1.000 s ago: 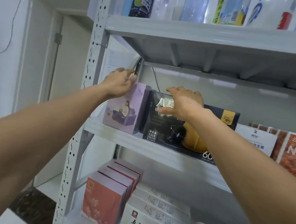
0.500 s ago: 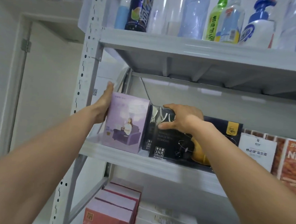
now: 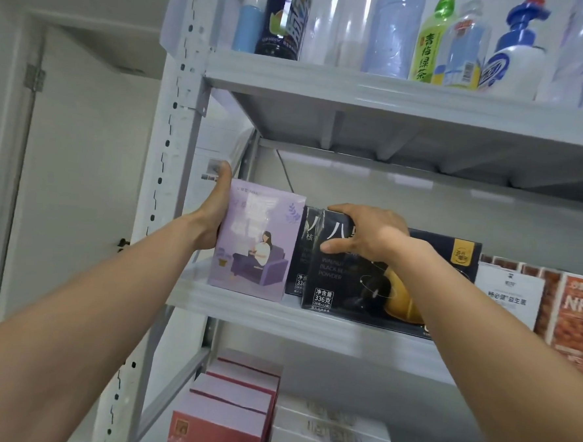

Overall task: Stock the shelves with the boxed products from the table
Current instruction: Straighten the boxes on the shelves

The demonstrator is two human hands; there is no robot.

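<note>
The lilac box [image 3: 256, 239] bears a darker purple sofa and leaf sprig, the black box [image 3: 351, 286] to its right shows white lettering and a yellow shape, and the boxes [image 3: 219, 431] below it are red.

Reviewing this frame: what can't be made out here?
Head view only.
Fingers of the left hand: behind the purple box.
Title of the front black box: covered by the right hand.
Label of the rear black box: blocked by both boxes in front.
NFC box: cut by the right edge.
Table: out of frame.
</note>
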